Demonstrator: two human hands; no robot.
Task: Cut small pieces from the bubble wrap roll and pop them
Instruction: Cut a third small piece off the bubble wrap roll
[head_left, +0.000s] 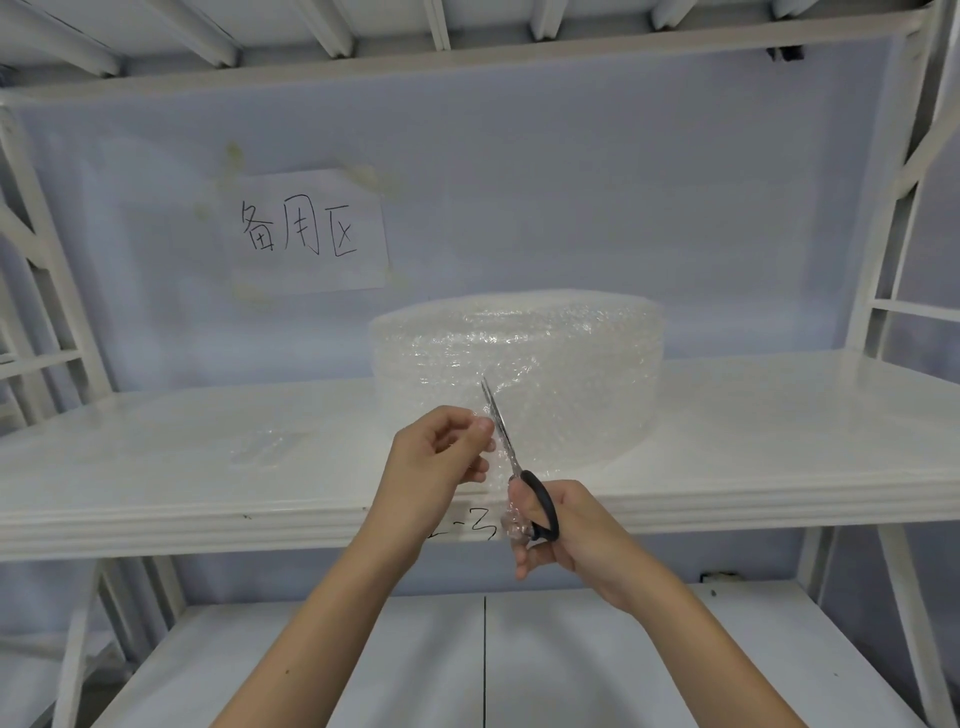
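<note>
Fingers of the left hand pinch the loose edge of the bubble wrap, thumb and forefinger pressed together on the clear film just left of the scissor blades. Fingers of the right hand are curled through and round the black handles of the scissors; a crumpled bit of wrap lies against that hand's fingers, below the handles.

Biggest of all is the white metal shelving rack, with a pale blue-grey back panel. Its middle shelf carries the bubble wrap roll, which lies on its flat end near the front edge, just behind both hands. The loose sheet comes off the front of the roll towards the hands. A lower shelf shows beneath the forearms.

On the back panel, up and left of the roll, a taped paper sign bears handwritten characters. On the shelf well to the left of the hands lies a small flat piece of wrap.

The scissors point up and away, blades nearly closed, their tip against the front of the roll. Black marks are written on the shelf's front lip, between the wrists.
</note>
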